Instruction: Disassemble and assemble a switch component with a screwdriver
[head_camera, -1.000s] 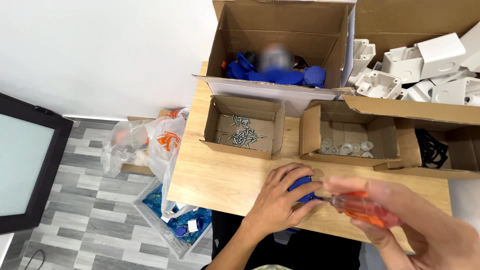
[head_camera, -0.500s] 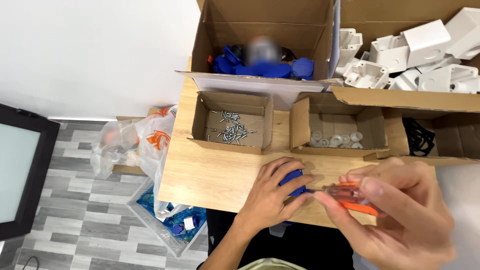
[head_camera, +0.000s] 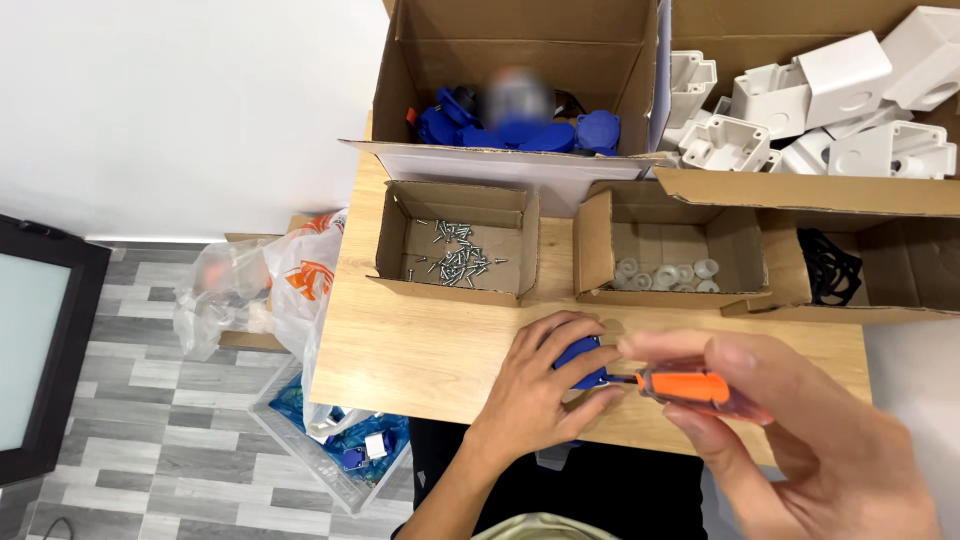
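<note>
Hands (head_camera: 545, 385) drive orange screwdriver (head_camera: 690, 388) into blue part (head_camera: 580, 358).

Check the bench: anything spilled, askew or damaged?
Nothing spilled on the wooden table. Screws stay inside their small cardboard box, white washers inside theirs. Left hand covers a blue part; right hand holds an orange-handled screwdriver to it. Plastic bags hang loosely off the table's left edge.

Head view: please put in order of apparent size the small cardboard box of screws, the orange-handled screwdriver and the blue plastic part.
Largest to smallest:
1. small cardboard box of screws
2. orange-handled screwdriver, though it sits nearer the camera, so its rank is unsure
3. blue plastic part, mostly covered by the left hand
</note>
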